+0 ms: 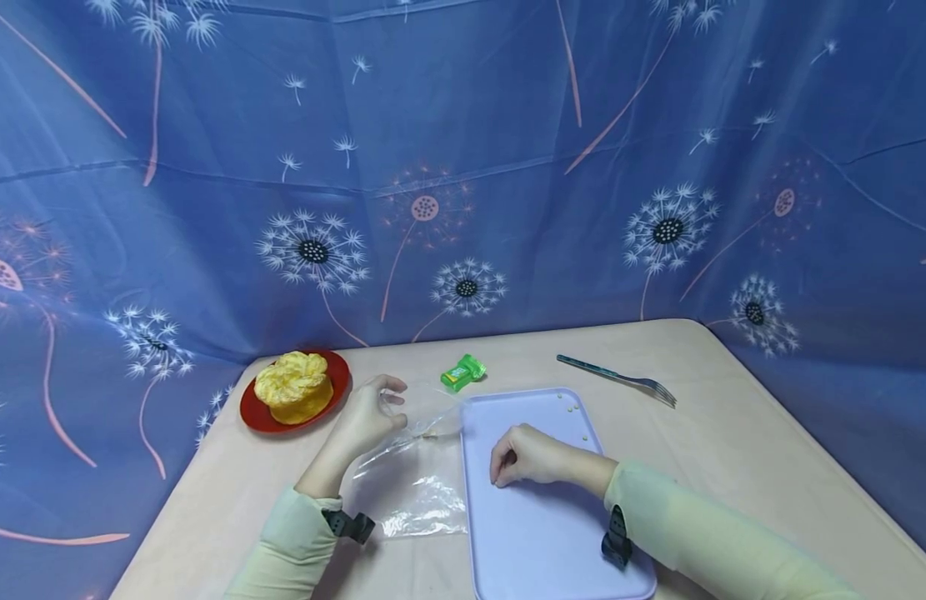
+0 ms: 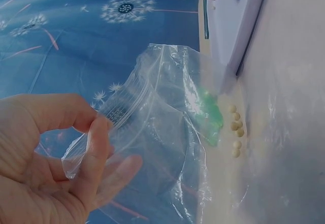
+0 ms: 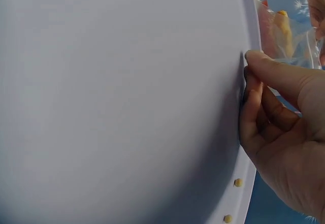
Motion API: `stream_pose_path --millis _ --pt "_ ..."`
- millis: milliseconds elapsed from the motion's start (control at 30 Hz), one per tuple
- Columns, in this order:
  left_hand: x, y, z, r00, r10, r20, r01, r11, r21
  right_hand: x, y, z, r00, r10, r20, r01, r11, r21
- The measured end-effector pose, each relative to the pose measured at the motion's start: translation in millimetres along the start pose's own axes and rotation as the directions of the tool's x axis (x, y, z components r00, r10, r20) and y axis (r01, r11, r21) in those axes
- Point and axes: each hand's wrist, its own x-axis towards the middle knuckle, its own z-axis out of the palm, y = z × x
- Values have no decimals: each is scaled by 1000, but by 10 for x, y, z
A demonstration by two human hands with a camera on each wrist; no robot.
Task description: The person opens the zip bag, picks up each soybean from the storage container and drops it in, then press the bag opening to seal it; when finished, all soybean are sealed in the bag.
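My left hand (image 1: 368,421) pinches the edge of a clear zip bag (image 2: 157,97) between thumb and finger, its upper part lifted off the table. Several small round yellowish beans (image 2: 237,127) lie together inside it. Over the left part of a pale lavender tray (image 1: 541,533) is my right hand (image 1: 533,457), its fingers curled and the thumb close to the fingertips. Nothing shows between those fingertips in the right wrist view. More beans (image 3: 238,182) are scattered near the tray's far right edge.
A red plate (image 1: 344,385) with a yellow bread-like bun (image 1: 293,387) stands at the back left. Behind the bag lies a small green wrapped packet (image 1: 463,372). A fork (image 1: 620,377) lies beyond the tray at the right. A blue dandelion-print cloth (image 1: 463,167) hangs behind the table.
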Motion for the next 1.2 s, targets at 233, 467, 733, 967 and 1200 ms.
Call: stream_pose_path --millis 233,467,733,967,1200 --pt "-7 7 -11 1000 -15 9 15 1000 4 143 -123 -140 990 18 -137 -11 999 54" --pt "-2 -1 -4 1000 -16 4 16 1000 9 403 -360 -281 949 39 -311 -11 996 89" --pt "-9 -3 11 1000 -1 3 1 1000 1 665 -487 -298 928 56 -368 -32 997 70" --pt "-14 10 8 1000 11 0 -11 1000 5 733 -494 -291 916 91 -390 -62 994 87" --pt "-19 10 0 1000 -3 -4 3 1000 -2 569 -376 -458 889 135 -439 -92 989 117"
